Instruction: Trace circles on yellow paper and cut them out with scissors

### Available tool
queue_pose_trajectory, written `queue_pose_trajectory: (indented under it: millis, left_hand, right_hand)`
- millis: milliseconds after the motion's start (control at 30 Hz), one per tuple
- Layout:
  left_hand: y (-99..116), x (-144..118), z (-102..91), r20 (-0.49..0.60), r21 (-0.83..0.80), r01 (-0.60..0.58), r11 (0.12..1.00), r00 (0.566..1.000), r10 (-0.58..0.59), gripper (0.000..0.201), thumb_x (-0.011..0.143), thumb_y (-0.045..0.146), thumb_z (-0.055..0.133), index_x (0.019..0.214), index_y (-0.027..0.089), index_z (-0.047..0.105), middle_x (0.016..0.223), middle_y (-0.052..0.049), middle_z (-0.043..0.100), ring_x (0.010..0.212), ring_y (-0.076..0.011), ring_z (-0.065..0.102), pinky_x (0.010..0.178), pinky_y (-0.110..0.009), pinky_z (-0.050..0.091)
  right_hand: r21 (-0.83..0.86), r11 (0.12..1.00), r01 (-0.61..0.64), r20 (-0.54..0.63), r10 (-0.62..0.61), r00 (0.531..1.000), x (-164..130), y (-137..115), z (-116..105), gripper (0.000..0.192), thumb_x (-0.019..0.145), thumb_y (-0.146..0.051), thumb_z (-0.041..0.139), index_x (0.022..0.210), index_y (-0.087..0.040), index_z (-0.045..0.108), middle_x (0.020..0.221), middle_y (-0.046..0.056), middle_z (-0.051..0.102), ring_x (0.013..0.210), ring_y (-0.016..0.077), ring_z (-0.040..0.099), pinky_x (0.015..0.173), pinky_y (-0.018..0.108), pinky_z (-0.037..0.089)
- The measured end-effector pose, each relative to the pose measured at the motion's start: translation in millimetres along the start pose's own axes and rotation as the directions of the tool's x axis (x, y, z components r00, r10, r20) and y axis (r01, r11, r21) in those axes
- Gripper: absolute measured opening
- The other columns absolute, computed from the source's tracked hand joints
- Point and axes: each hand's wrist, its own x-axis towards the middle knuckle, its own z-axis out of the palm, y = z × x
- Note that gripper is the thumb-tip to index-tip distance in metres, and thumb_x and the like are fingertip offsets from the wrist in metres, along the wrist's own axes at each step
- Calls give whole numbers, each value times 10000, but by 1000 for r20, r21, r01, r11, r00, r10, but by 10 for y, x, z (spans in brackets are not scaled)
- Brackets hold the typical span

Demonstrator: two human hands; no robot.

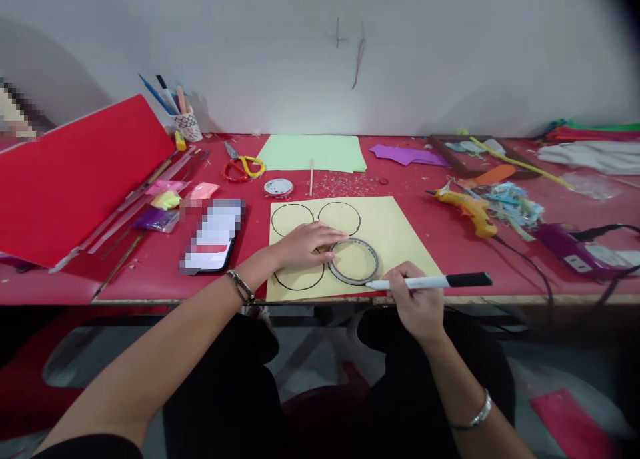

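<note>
Item: metal ring (353, 261), flat on yellow paper (395, 232) at the worktop's (440, 235) near edge. My left hand (305, 244) presses its left rim, fingers flat together. My right hand (417, 302) grips a marker (430, 281), long axis left-right, tip touching the ring's lower right rim.

This looks like a craft workplace, maybe a small hobby room, with a long red table (450, 259) pushed against a plain white wall. On the table lie coloured paper sheets (314, 153), scissors (241, 165), a yellow glue gun (467, 205), a cup of pens and brushes (186, 122) and many small paper scraps (345, 182).
</note>
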Motion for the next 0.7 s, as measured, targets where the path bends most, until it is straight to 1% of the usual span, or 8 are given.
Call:
queue_pose_trajectory:
  millis: [100,233,400,533,700]
  left_hand:
    - [23,5,-23,10,-5,15,1000,1000,-15,468,873,445,410,1298,251,436,1334,-23,492,1171,-202,421,967,-353,306]
    - [30,9,-26,9,-6,24,1000,1000,-24,455,874,443,411,1301,287,427,1337,-10,489,1182,-205,416,979,-360,292]
    - [21,10,-25,-1,-13,-2,1000,1000,2,458,873,437,421,1301,275,433,1331,-19,495,1182,-196,416,982,-338,292]
    - [25,13,-40,13,-3,1,1000,1000,-1,458,874,445,413,1304,288,428,1333,-20,493,1186,-199,413,984,-341,292]
    - [16,16,-45,7,4,-16,1000,1000,16,469,877,450,404,1303,255,433,1327,-39,498,1180,-189,419,986,-329,298]
  right_hand:
    - [-5,998,-55,-32,55,998,42,27,-42,277,844,-246,437,571,-203,460,424,-56,415,381,102,386,397,216,317]
    - [-10,991,-133,-42,133,990,103,9,-61,294,846,-273,430,561,-205,458,403,-58,404,379,104,394,401,216,313]
    - [44,964,-261,-35,262,964,179,4,-83,306,845,-299,424,553,-207,437,393,-55,425,374,104,407,400,211,316]
    - [68,954,-291,-13,292,956,284,70,-86,338,849,-318,420,531,-205,426,385,-49,438,362,104,411,392,211,316]
    - [108,946,-305,-29,310,950,400,158,-58,331,844,-320,421,534,-204,423,376,-50,428,364,110,424,395,214,327]
